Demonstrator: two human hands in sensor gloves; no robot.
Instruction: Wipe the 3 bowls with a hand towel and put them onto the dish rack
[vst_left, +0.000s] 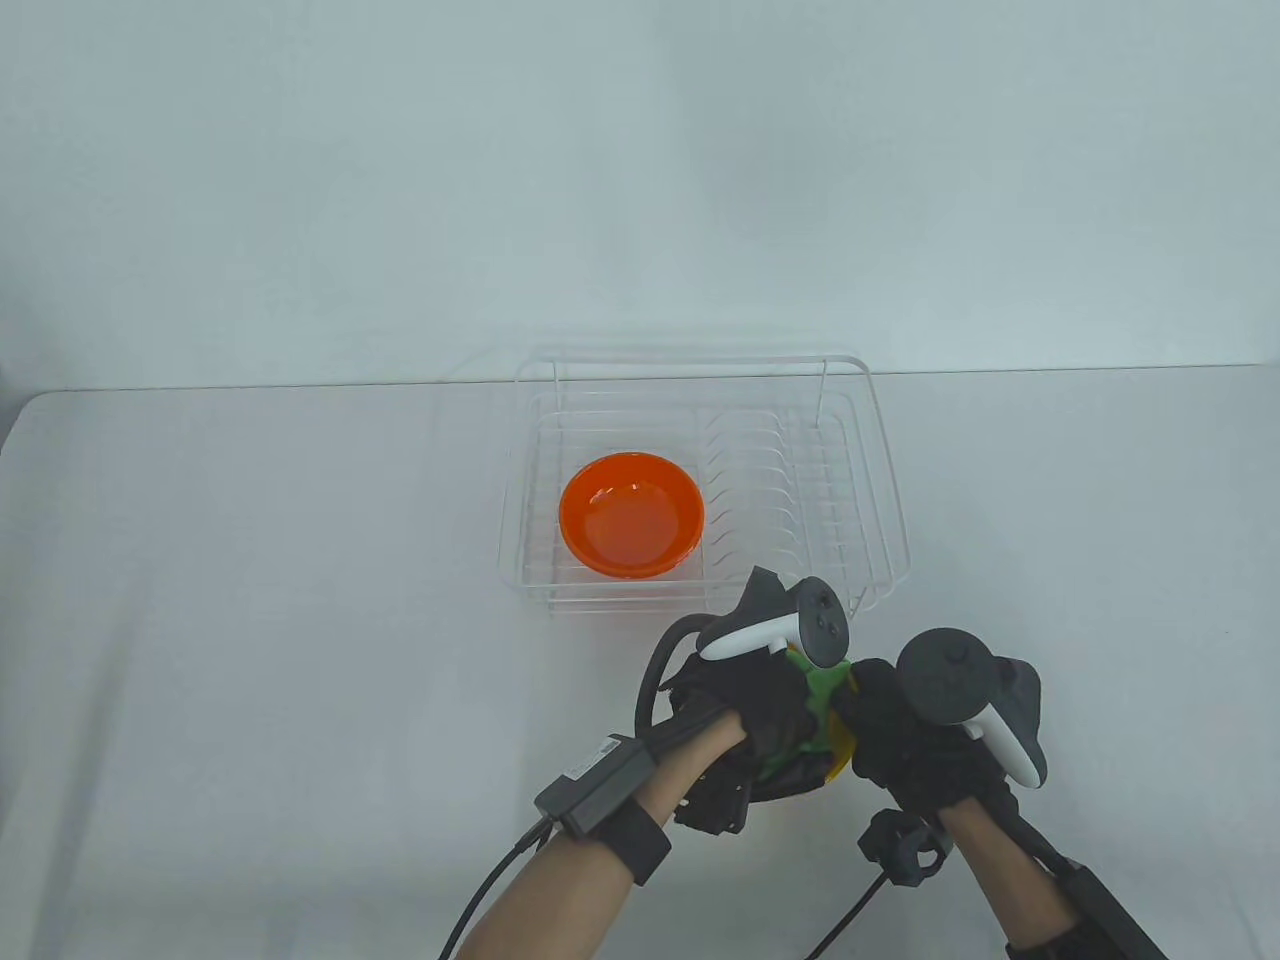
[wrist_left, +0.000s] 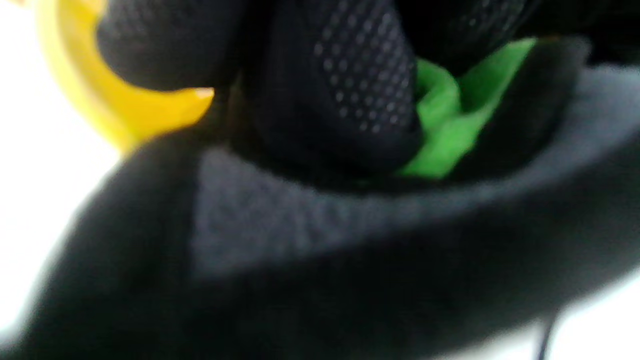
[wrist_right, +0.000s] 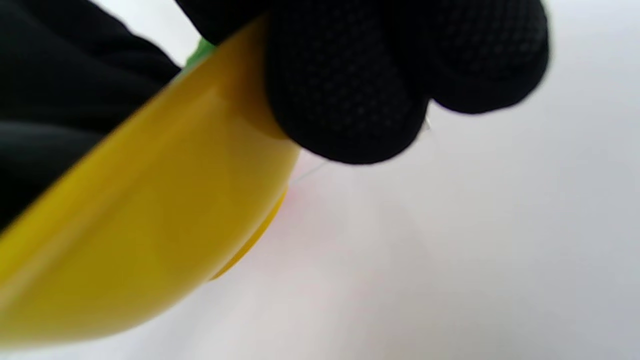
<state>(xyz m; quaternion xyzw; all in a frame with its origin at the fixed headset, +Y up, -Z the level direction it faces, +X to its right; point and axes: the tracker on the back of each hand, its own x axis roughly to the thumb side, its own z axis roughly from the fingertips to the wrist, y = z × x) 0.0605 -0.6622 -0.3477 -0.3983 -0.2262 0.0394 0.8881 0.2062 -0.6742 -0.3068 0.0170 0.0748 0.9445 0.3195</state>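
An orange bowl (vst_left: 632, 514) sits upright in the left part of the white wire dish rack (vst_left: 884, 470). In front of the rack both hands meet over a yellow bowl (vst_left: 843, 752) held above the table. My right hand (vst_left: 868, 712) grips its rim, fingers (wrist_right: 350, 95) curled over the yellow edge (wrist_right: 150, 225). My left hand (vst_left: 790, 722) grips a dark grey towel (vst_left: 757, 598) bunched against the bowl (wrist_left: 105, 105). Something green (vst_left: 818, 700) shows between the hands beside the gloved fingers (wrist_left: 345, 85); its shape is mostly hidden. The towel (wrist_left: 300, 240) fills the lower left wrist view.
The rack's right part has upright wire slots (vst_left: 770, 480) with nothing in them. The white table (vst_left: 250, 600) stretches bare to the left. Cables (vst_left: 480, 890) trail from both wrists toward the bottom edge.
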